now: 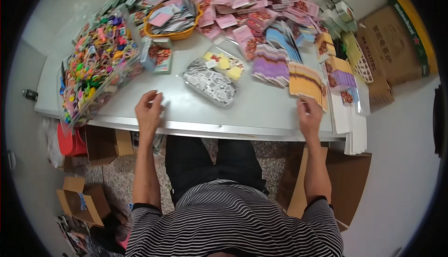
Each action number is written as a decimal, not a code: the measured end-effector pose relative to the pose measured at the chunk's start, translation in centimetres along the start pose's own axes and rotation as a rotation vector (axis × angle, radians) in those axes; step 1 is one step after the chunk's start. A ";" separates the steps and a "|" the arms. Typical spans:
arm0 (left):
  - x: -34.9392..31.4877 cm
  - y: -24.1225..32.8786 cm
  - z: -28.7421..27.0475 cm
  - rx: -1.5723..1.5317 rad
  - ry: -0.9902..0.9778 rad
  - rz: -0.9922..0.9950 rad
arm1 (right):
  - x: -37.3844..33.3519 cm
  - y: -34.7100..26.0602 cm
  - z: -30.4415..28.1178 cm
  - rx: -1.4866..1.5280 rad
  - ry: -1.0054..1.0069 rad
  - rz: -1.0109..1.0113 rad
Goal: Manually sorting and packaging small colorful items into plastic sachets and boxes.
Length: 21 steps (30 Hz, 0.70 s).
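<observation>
A: Hands first — where are they?
B: Left hand (149, 110) rests near the bench (261, 112) front edge at 7 o'clock, fingers loosely curled, its grip empty. Right hand (310, 114) at 4 o'clock touches the lower edge of the orange striped card stack (305, 82); whether its grip has closed on a card, I cannot tell.
A: Between them?
B: A clear bag of grey pieces (210, 83), toward 12 o'clock from the gap.
</observation>
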<state>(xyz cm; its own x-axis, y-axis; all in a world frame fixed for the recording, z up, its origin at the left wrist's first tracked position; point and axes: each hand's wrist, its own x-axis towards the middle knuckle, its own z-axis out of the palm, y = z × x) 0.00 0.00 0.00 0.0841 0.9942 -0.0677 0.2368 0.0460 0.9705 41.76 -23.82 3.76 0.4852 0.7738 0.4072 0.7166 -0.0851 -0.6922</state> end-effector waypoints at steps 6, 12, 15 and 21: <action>-1.2 4.6 5.3 -0.024 -0.046 0.003 | 3.3 -6.1 4.0 0.079 -0.137 -0.093; 0.0 1.1 2.0 -0.043 0.026 0.071 | 5.5 -7.9 10.2 0.148 -0.226 -0.075; 0.6 0.8 3.1 0.013 0.018 0.125 | 8.2 -7.9 10.3 0.111 -0.186 -0.056; 0.9 0.9 4.6 -0.075 0.052 0.129 | 14.4 -6.4 12.3 0.087 -0.074 -0.250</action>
<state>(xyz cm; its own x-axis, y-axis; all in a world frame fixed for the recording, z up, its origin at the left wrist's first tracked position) 4.76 0.51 -0.25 0.0584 0.9959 0.0691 0.1538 -0.0774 0.9851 37.98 -4.35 6.73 0.2581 0.8082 0.5293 0.7623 0.1663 -0.6256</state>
